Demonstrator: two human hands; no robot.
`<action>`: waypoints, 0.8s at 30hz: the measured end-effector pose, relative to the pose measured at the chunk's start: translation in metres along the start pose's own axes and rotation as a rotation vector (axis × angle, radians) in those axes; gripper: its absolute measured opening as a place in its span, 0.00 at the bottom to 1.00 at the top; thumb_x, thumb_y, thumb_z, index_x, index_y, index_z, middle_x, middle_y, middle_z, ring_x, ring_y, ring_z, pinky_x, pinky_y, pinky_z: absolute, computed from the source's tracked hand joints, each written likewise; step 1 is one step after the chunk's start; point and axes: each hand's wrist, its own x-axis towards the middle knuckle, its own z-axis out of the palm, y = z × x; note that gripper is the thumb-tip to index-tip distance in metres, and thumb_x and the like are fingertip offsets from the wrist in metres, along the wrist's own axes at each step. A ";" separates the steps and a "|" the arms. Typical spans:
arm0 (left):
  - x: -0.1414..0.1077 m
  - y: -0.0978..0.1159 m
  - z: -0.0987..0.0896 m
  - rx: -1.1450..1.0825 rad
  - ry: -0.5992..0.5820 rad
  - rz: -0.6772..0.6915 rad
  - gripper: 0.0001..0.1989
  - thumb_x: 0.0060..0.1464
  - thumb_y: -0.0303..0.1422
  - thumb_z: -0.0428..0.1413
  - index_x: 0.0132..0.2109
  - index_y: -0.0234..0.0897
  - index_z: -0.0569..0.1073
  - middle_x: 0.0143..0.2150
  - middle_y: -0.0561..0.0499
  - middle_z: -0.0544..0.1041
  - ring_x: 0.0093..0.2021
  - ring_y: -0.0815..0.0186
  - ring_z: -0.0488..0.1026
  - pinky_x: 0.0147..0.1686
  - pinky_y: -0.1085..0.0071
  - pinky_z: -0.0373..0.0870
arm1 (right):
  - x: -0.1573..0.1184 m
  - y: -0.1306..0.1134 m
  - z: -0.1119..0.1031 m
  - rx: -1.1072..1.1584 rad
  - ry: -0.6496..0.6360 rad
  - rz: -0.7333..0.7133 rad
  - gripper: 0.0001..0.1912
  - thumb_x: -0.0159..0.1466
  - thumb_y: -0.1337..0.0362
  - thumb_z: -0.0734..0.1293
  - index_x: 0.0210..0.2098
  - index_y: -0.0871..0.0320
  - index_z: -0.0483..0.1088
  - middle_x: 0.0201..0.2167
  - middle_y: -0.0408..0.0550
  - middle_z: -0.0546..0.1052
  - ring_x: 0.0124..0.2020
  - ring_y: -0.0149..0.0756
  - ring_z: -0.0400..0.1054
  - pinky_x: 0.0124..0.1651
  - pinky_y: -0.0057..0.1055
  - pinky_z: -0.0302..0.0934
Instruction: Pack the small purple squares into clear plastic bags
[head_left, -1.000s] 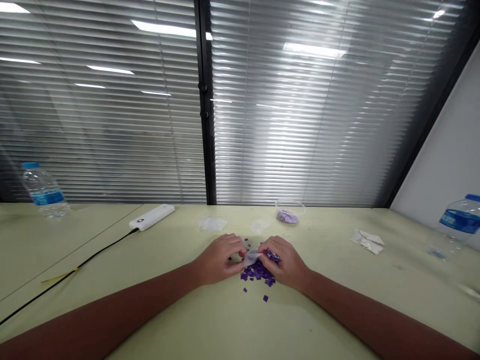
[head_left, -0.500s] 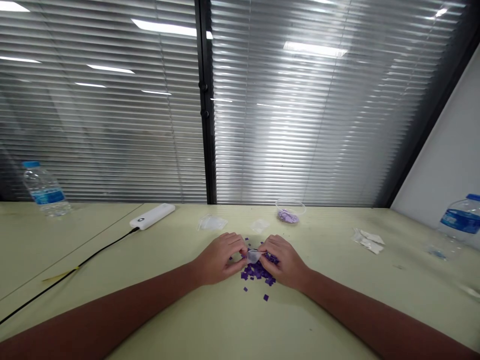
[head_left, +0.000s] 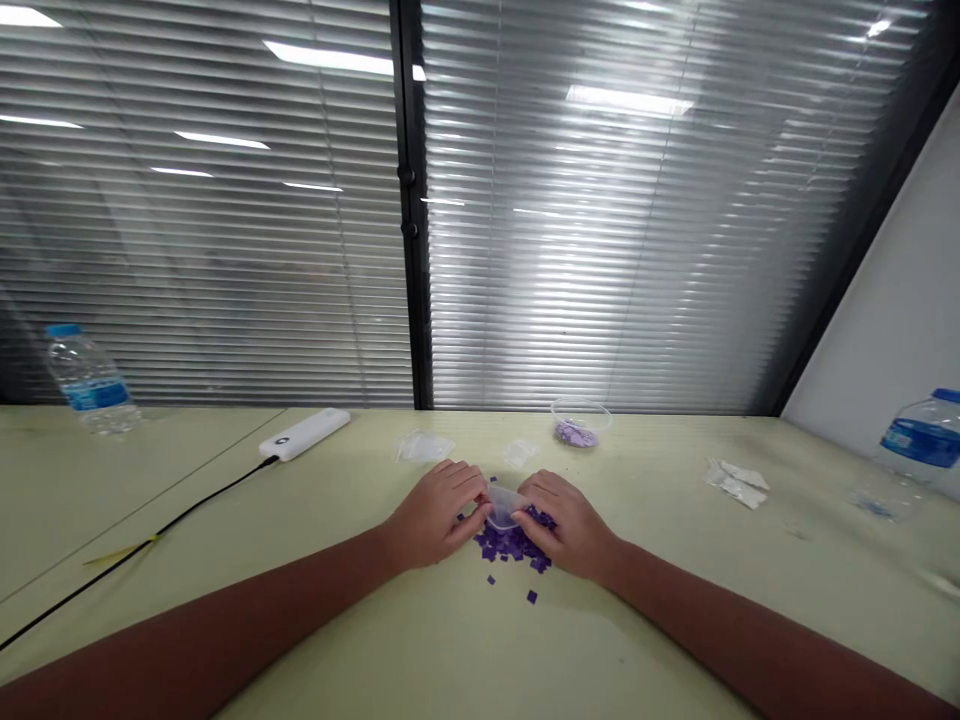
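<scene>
Between my hands is a small clear plastic bag (head_left: 504,507), held above a loose pile of small purple square pieces (head_left: 510,545). My left hand (head_left: 439,515) pinches the bag's left edge between thumb and fingers. On the other side, my right hand (head_left: 566,522) grips its right edge, with purple pieces showing close under those fingers. Whether anything lies inside the bag I cannot tell. A couple of stray purple squares (head_left: 532,597) lie nearer to me on the table.
Behind my hands lie flat clear bags (head_left: 425,446) and another small clear bag (head_left: 520,453). A round clear tub (head_left: 579,430) holds lilac pieces. A white power bank (head_left: 306,434) with a black cable, crumpled white packaging (head_left: 738,482) and two water bottles, left (head_left: 94,385) and right (head_left: 919,440), stand around.
The clear bag now looks wider and flatter between my hands, its face turned more towards me. My hands have barely shifted.
</scene>
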 end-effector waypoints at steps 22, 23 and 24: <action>-0.003 -0.013 0.004 -0.263 0.011 -0.173 0.07 0.66 0.30 0.49 0.38 0.38 0.68 0.35 0.52 0.69 0.36 0.65 0.66 0.37 0.70 0.63 | 0.002 -0.001 -0.001 -0.029 -0.062 0.155 0.07 0.72 0.65 0.64 0.36 0.55 0.68 0.31 0.43 0.74 0.36 0.35 0.66 0.44 0.36 0.53; -0.003 -0.013 0.004 -0.258 0.004 -0.160 0.07 0.66 0.30 0.49 0.38 0.38 0.68 0.35 0.52 0.69 0.36 0.65 0.66 0.37 0.70 0.63 | 0.002 0.000 -0.001 -0.026 -0.050 0.156 0.07 0.72 0.65 0.64 0.36 0.55 0.68 0.31 0.43 0.74 0.36 0.35 0.66 0.44 0.36 0.53; -0.003 -0.012 0.005 -0.252 -0.002 -0.145 0.07 0.65 0.30 0.49 0.37 0.38 0.68 0.35 0.52 0.69 0.36 0.65 0.66 0.37 0.70 0.62 | 0.002 0.000 -0.001 -0.022 -0.035 0.158 0.07 0.72 0.65 0.64 0.36 0.55 0.68 0.31 0.43 0.74 0.36 0.36 0.66 0.44 0.36 0.53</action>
